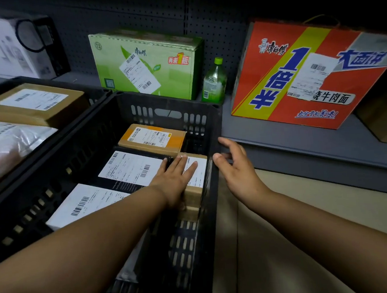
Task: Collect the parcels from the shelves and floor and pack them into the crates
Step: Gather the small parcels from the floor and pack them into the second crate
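Dim shelf, crate, blurred labels

Light: dim overall; you see the upper right corner fall to near black.
Brightest spots: the white labels in the black crate.
Blur: the white box at top left is smeared.
Distortion: the shelf edge slants and bows toward the frame edge.
Glare: the plastic-wrapped parcel shines softly.
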Motion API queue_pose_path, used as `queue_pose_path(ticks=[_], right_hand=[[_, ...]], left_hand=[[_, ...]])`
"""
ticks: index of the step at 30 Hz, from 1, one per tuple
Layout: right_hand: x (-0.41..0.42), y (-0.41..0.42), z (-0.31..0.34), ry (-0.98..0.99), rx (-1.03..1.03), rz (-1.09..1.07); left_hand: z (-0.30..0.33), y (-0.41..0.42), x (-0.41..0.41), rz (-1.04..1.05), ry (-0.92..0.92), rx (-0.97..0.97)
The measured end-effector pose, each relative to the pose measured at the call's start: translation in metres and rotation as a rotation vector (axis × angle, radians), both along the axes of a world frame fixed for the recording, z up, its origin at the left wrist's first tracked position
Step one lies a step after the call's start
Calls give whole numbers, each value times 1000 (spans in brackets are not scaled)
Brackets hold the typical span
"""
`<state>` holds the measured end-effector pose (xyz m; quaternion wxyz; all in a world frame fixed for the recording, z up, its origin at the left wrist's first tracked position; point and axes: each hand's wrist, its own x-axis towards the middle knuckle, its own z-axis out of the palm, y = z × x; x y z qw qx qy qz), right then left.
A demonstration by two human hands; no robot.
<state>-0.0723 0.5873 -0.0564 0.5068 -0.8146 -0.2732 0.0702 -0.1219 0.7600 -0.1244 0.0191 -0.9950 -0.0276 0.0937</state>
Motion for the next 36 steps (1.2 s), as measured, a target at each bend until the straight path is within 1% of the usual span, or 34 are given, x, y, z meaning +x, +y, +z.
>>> queue_pose_path(ticks=[2, 5, 7, 10, 14, 16, 18, 21, 26, 28, 30, 32, 34, 36], right_hand=[[0, -10, 2, -4, -14, -8], [1, -31, 5, -19, -54, -32], [2, -51, 7, -32, -95, -51], [5, -90, 12, -66, -150, -77], [11, -148, 19, -93, -208, -145], [14, -177, 21, -102, -237, -190], [18, -203, 21, -113, -275, -231], [23, -240, 19, -96, -315, -285], [24, -303, 11, -116, -440, -308], [22, -332, 6, -125, -534, -300], [20, -365, 0, -92, -632, -300], [16, -402, -7, -48, -788, -291], [11, -439, -16, 36, -942, -277], [2, -473, -25, 161, -1063, -266]], left_hand=[[9, 1, -1, -24, -25, 5], [29, 4, -1, -37, -144, 47], [45, 5, 2, -64, -254, 64], [70, -4, 6, -120, -446, 18], [109, -31, 15, -116, -709, 4], [126, -47, 21, -122, -794, -19], [138, -65, 25, -120, -835, -68], [144, -104, 32, -208, -827, -113], [123, -189, 38, -461, -706, -120], [107, -226, 38, -563, -633, -112], [91, -261, 39, -654, -568, -100], [77, -293, 39, -732, -517, -89], [65, -322, 40, -780, -482, -76], [55, -348, 39, -793, -463, -106]])
